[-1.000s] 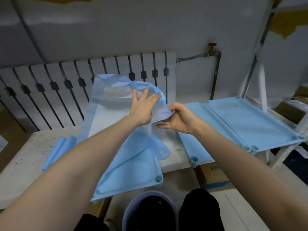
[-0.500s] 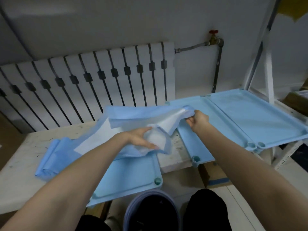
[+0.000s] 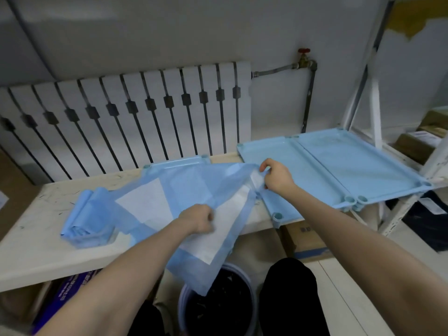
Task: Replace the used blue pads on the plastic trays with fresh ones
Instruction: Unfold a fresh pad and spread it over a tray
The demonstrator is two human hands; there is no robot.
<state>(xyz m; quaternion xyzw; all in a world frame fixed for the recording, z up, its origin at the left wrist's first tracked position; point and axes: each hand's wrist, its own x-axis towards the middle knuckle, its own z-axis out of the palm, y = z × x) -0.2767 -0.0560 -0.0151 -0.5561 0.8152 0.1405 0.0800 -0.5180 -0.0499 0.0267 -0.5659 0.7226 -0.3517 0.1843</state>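
So the blue pad is held half-unfolded over the leftmost tray. Only that tray's far rim can be seen. The pad's near end is draped off the worktop edge, above a bucket. Its near edge is gripped in the curled left hand, and its far right corner is pinched by the right hand. A stack of folded pads is parked just left of it. A bare middle tray and a right tray are laid touching, side by side, on the right. A radiator is seen behind the worktop.
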